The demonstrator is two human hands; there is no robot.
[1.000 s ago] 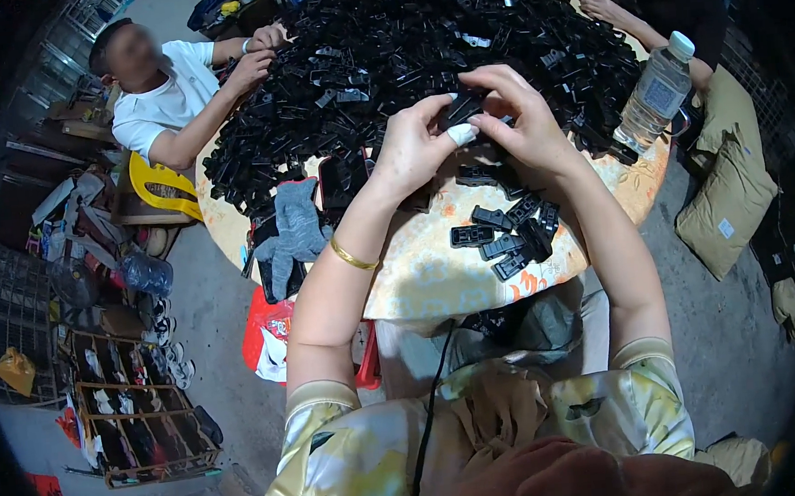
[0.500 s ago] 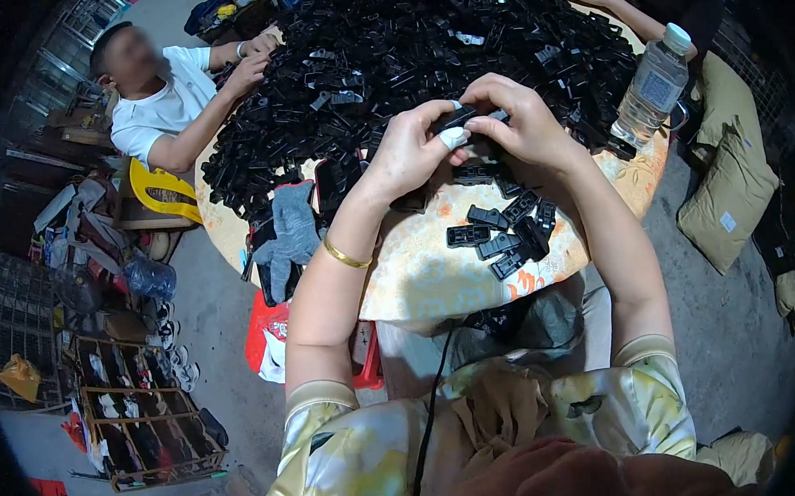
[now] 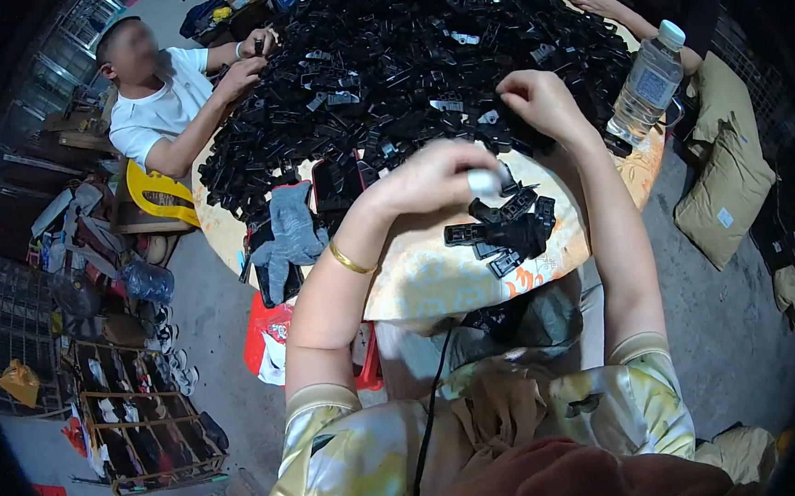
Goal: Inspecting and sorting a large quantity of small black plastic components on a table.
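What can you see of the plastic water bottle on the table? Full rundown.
The water bottle is clear plastic with a white cap and a pale label band round its middle. It stands roughly upright near the table's far right edge, capped, beside the big heap of black parts. No hand touches it; the right hand is nearest, to its left. How full it is cannot be told.

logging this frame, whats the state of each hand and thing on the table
left hand: raised over the table edge, fingers curled, white wrap on one fingertip
right hand: closed, at the edge of the big pile
black parts pile: heaped, covers most of the table
small pile: loose cluster, apart from the heap
bottle: upright, capped
gloves: lying limp at the table edge
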